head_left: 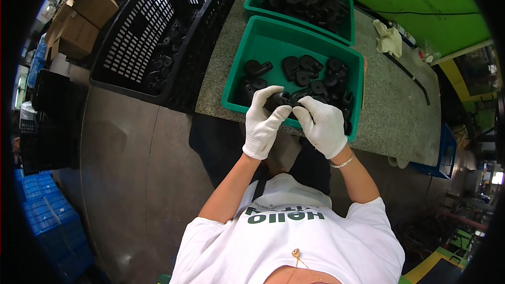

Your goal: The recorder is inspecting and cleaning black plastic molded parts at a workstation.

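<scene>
Over the near edge of a green bin [294,29], my white-gloved left hand [263,123] grips a black molded rubber part [279,100] between thumb and fingers, its open end turned right. My gloved right hand [323,126] is pinched at that end, thumb and forefinger together; what sits in its fingertips is too small to make out. Several similar black parts [303,68] lie in the bin beyond my hands, curved and knobbed in shape. Some are partly hidden behind my gloves.
A second green bin [344,34], heaped with black parts, stands behind on the speckled tabletop [392,110]. At left is a tall black crate [131,42] holding more parts. A white cloth [388,38] and a black hose [407,72] lie at right. Blue crates [52,215] are stacked lower left.
</scene>
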`<control>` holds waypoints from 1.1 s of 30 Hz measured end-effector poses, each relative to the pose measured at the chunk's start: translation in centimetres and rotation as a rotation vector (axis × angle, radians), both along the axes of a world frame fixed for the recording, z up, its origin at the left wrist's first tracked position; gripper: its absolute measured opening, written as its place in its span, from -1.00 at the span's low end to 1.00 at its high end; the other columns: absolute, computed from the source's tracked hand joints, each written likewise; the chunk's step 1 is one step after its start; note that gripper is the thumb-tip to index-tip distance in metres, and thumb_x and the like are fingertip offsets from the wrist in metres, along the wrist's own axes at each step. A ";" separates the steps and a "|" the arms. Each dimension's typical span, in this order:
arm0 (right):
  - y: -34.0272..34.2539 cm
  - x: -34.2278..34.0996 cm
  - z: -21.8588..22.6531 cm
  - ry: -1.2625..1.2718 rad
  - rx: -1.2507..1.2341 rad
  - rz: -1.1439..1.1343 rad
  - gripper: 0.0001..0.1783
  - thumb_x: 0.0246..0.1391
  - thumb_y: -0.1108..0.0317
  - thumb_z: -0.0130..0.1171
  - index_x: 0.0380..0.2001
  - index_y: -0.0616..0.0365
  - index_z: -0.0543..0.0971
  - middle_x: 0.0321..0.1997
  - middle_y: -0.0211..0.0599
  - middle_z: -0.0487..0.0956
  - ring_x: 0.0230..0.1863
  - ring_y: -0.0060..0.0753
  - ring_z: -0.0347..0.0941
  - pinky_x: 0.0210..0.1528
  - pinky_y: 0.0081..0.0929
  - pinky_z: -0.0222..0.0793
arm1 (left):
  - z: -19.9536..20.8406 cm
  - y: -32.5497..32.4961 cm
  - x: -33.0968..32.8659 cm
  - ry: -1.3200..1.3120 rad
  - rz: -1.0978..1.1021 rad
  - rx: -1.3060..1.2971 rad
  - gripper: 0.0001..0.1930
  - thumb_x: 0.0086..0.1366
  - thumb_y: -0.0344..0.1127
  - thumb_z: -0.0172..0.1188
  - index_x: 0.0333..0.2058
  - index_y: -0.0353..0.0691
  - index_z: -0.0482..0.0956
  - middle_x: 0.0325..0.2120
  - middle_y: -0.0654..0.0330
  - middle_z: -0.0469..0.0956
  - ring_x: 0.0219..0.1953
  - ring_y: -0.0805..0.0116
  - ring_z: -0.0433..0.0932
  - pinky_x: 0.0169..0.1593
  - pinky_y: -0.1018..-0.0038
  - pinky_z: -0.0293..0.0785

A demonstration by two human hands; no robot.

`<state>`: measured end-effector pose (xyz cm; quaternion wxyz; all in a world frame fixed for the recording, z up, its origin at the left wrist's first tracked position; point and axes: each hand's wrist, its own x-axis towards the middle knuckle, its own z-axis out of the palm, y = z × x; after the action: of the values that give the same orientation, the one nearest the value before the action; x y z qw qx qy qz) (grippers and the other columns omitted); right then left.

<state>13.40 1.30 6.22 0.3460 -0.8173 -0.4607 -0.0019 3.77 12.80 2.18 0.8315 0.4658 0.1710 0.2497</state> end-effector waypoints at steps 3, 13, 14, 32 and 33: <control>0.0 -0.1 0.1 -0.053 -0.023 -0.003 -0.80 0.08 0.17 0.19 -0.45 0.06 0.53 -0.59 -0.28 0.51 -0.60 -0.13 0.46 -0.62 -0.31 0.29 | -0.4 -0.2 0.3 0.042 0.049 0.116 -0.70 0.21 -0.47 0.23 -0.07 -0.29 0.45 -0.29 0.34 0.36 -0.25 0.60 0.34 -0.15 0.65 0.33; -0.2 -0.4 -0.1 -0.055 -0.042 -0.038 -0.79 0.08 0.17 0.18 -0.48 0.05 0.51 -0.66 -0.25 0.47 -0.63 -0.12 0.43 -0.64 -0.30 0.26 | -0.2 -0.6 0.9 0.017 0.106 0.228 -0.75 0.15 -0.59 0.16 -0.17 -0.28 0.45 -0.30 0.35 0.27 -0.28 0.59 0.27 -0.16 0.64 0.27; -0.2 -0.4 -0.2 -0.054 -0.044 -0.040 -0.79 0.08 0.17 0.18 -0.48 0.05 0.51 -0.66 -0.25 0.47 -0.63 -0.12 0.43 -0.64 -0.30 0.26 | -0.1 -0.6 1.0 0.014 0.125 0.247 -0.75 0.15 -0.58 0.16 -0.18 -0.28 0.45 -0.30 0.35 0.27 -0.28 0.59 0.26 -0.16 0.64 0.26; 9.7 10.3 -7.5 -0.180 -0.335 0.328 -0.68 -0.03 0.37 0.22 -0.16 0.01 0.45 -0.22 -0.29 0.56 -0.23 -0.08 0.53 -0.22 -0.21 0.46 | 2.8 17.9 -4.0 0.607 0.947 1.195 -0.63 0.17 -0.30 0.27 -0.04 -0.22 0.52 -0.02 0.03 0.39 0.05 0.09 0.42 0.13 0.28 0.35; 10.2 10.4 -7.6 -0.183 -0.332 0.334 -0.68 -0.03 0.37 0.22 -0.16 0.01 0.45 -0.22 -0.29 0.56 -0.23 -0.08 0.53 -0.22 -0.21 0.46 | 2.6 19.0 -4.5 0.676 0.862 1.339 -0.66 0.18 -0.23 0.26 -0.06 -0.15 0.54 0.00 0.04 0.41 0.06 0.06 0.42 0.11 0.25 0.37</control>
<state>23.80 11.47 -1.38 0.1593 -0.7719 -0.6128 0.0570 -0.74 31.75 4.75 0.1195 0.8013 0.3878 0.4395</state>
